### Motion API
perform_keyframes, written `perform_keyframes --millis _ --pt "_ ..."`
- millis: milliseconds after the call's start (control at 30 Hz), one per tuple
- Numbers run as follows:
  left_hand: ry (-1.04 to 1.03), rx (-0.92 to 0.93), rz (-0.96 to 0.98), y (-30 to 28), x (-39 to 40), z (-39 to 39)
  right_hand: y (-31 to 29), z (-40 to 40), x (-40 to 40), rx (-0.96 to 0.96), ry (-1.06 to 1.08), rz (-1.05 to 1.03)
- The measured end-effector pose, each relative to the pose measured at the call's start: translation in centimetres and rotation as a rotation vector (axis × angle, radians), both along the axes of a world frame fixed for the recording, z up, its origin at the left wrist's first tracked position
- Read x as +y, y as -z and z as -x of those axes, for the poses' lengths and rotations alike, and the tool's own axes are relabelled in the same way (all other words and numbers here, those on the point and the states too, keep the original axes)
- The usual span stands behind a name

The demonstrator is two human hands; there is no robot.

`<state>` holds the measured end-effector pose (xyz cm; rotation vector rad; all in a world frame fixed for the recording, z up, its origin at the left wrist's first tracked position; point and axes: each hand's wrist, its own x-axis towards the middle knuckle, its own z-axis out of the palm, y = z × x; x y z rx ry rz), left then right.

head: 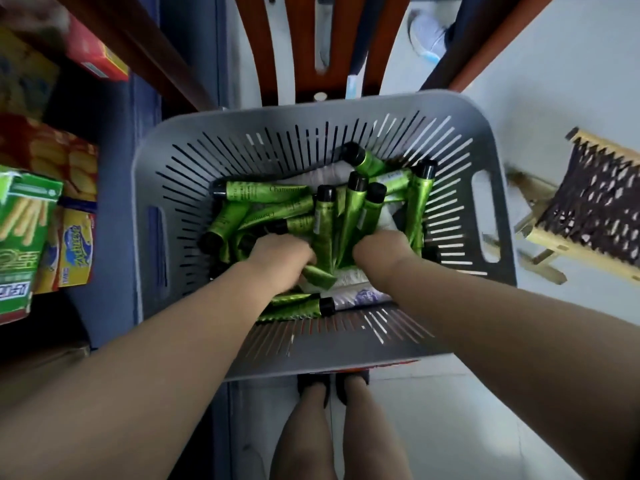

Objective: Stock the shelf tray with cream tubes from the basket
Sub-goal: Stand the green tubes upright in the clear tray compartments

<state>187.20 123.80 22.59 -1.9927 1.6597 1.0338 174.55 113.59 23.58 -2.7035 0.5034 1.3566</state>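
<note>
Green laminate tubes fill the floor of the grey slotted basket (322, 133), and both hands are down among them. Nearest, the left hand (280, 252) has its fingers buried in the pile, curled round the crimped tail of a cream tube (320, 275). The right hand (379, 249) is clenched round the lower ends of a bunch of upright tubes (349, 216), black caps pointing away from the person — likely gathered as a handful so several go to the shelf in one trip. White printed packets lie beneath the heap.

Beyond the hands, loose tubes (256, 194) lie crosswise against the basket's far wall. The shelf tray itself is not in view, so stocking looks far from finished.

Room is tight to the left: snack boxes (24, 233) stand on a blue shelf, close beside the basket's left wall. Straight up over the rim is the clear way out. To the right the pale floor is open as far as a woven stool (588, 209); a wooden chair back (311, 39) rises behind — no exit there.
</note>
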Motion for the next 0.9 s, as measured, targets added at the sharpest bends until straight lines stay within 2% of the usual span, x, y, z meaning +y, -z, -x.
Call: perform_keyframes --millis 167,300,467,667,767,833,900 --pt "-0.245 0.087 0.049 -5.2 0.5 -1.2 -5.4 0.4 -0.5 -0.023 0.109 -0.037" --pt "-0.516 0.185 0.094 -10.3 0.6 -2.2 -9.8 0.9 -1.1 -0.105 0.4 -0.101" --pt "-0.934 0.378 0.25 -18.4 0.7 -3.6 -17.9 0.3 -2.5 -0.377 0.645 -0.29" --pt "-1.393 0.765 0.403 -29.1 0.8 -3.5 -28.7 -0.8 -2.2 -0.807 1.291 -0.76" --pt "-1.424 0.825 0.457 -34.6 0.8 -3.3 -33.6 -1.7 -1.5 -0.896 1.443 -0.974" --pt "-1.346 0.788 0.499 -37.7 1.1 -3.6 -36.4 -2.1 -1.0 -0.928 1.405 -1.029" --pt "-1.263 0.675 0.59 -40.4 1.3 -3.8 -39.0 -2.4 -0.5 -0.98 1.342 -1.038"
